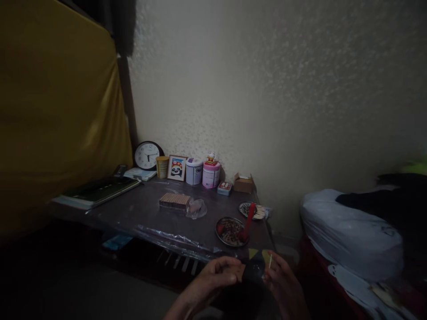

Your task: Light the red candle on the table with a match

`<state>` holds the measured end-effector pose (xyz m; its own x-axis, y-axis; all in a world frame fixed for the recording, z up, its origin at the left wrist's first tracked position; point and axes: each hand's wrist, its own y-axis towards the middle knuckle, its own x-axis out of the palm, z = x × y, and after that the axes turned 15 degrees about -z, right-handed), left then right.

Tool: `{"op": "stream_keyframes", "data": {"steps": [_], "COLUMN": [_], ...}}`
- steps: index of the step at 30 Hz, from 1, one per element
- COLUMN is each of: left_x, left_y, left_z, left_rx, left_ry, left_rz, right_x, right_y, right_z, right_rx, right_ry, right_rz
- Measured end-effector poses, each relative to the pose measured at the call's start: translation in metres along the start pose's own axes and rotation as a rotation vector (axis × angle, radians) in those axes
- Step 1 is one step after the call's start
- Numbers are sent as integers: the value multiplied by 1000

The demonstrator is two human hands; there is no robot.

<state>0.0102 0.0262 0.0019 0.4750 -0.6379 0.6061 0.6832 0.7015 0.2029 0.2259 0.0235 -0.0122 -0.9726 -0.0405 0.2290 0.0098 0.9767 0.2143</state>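
Near the table's front right, my left hand pinches a small flat brown rectangular piece, its material unclear. My right hand is closed around a short pale stick, which stands nearly upright beside the brown piece without touching it. Just beyond my hands lies a round metal plate of red and pale speckled bits, with a red spoon resting in it. Behind that, a smaller dish carries dark bits and several pale sticks. A row of thin brown pieces sits mid-table beside crumpled clear plastic.
A plastic-covered table stands against the wall. Along its back are a clock, a yellow cup, a panda picture, two tubs, a small tin and a cardboard box. A white bag lies right.
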Motion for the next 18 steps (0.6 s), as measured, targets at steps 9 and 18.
{"op": "stream_keyframes", "data": {"steps": [9,18], "left_x": [-2,-5], "left_y": [1,2], "left_z": [-2,-7], "left_rx": [25,61], "left_ry": [-28,-42], "left_rz": [-48,-73], "right_x": [-7,-5], "right_y": [4,10], "right_z": [-1,-3], "right_rx": [177,70], "right_ry": [293,88], "right_rz": [-14,-17]}}
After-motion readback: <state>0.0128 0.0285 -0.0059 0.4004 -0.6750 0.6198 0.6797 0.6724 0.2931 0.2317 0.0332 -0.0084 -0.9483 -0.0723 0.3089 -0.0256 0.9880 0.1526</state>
